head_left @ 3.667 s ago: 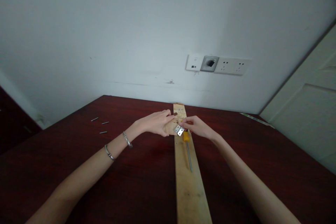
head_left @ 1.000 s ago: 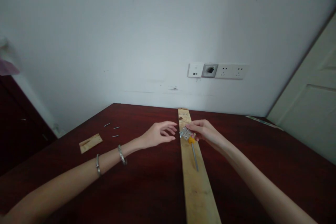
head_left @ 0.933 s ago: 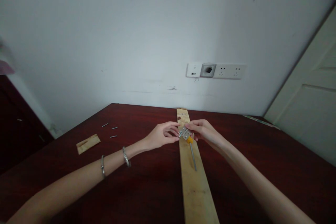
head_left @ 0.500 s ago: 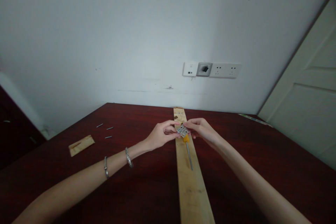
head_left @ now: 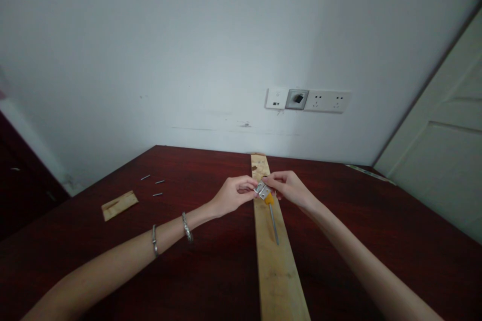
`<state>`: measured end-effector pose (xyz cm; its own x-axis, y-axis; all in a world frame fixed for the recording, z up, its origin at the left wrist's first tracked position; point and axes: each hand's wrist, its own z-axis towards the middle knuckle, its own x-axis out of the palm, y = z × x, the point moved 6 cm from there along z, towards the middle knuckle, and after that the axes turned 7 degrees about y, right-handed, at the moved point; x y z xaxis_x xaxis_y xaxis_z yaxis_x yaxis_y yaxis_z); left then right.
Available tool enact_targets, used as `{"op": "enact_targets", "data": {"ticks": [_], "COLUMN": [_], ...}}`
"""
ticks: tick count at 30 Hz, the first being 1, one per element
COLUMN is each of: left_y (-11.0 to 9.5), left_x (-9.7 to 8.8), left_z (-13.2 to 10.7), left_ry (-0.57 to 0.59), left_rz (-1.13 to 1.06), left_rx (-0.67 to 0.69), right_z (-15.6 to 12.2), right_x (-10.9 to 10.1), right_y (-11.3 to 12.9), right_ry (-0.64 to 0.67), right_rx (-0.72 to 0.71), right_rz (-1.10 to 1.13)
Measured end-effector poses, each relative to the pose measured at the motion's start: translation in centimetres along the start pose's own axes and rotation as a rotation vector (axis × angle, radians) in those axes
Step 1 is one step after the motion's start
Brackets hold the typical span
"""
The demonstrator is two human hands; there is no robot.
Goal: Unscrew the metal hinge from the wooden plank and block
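Observation:
A small silver metal hinge (head_left: pixel 263 190) with screw holes is held between my two hands, above a long wooden board (head_left: pixel 279 271). My left hand (head_left: pixel 234 194) pinches its left edge between thumb and fingers. The fingertips of my right hand (head_left: pixel 289 188) grip its upper right side. Below the hinge, a screwdriver (head_left: pixel 274 223) lies along the board, its shaft pointing toward me. Its yellow handle is partly hidden by the hinge and my right hand.
Three screws (head_left: pixel 158 194) lie on the dark red table (head_left: pixel 211 271) at the left, near a short wooden piece (head_left: pixel 119 205). The board's far end reaches the wall, below the socket panels (head_left: pixel 327 101). A thin patterned strip (head_left: pixel 369 173) lies at the table's far right edge.
The hinge has tilted a little in my fingers, its left leaf now looking narrower. Both hands keep their hold. The whole view has shifted slightly.

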<state>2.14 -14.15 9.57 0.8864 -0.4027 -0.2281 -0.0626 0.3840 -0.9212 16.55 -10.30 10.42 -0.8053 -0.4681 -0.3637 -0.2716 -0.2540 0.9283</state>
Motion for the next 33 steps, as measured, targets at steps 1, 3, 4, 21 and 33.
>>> {"op": "enact_targets", "data": {"ticks": [1, 3, 4, 21, 33], "left_y": [0.0, 0.1, 0.1, -2.1, 1.5], "left_x": [0.0, 0.1, 0.2, -2.9, -25.5], "left_z": [0.0, 0.0, 0.0, 0.0, -7.5], "left_ry": [0.001, 0.014, 0.022, -0.146, -0.499], "left_rz": [-0.009, -0.038, -0.054, 0.070, 0.725], "left_rx": [-0.006, -0.013, -0.015, 0.134, -0.335], "right_z": [0.0, -0.1, -0.1, 0.5, 9.0], "right_x": [0.0, 0.0, 0.0, 1.9, 17.1], "right_y": [0.1, 0.2, 0.2, 0.2, 1.9], "right_ry": [0.000, -0.006, -0.009, 0.012, 0.372], "right_rx": [-0.011, -0.017, -0.017, -0.102, 0.019], "right_rz": [-0.004, -0.009, -0.010, -0.248, -0.300]}}
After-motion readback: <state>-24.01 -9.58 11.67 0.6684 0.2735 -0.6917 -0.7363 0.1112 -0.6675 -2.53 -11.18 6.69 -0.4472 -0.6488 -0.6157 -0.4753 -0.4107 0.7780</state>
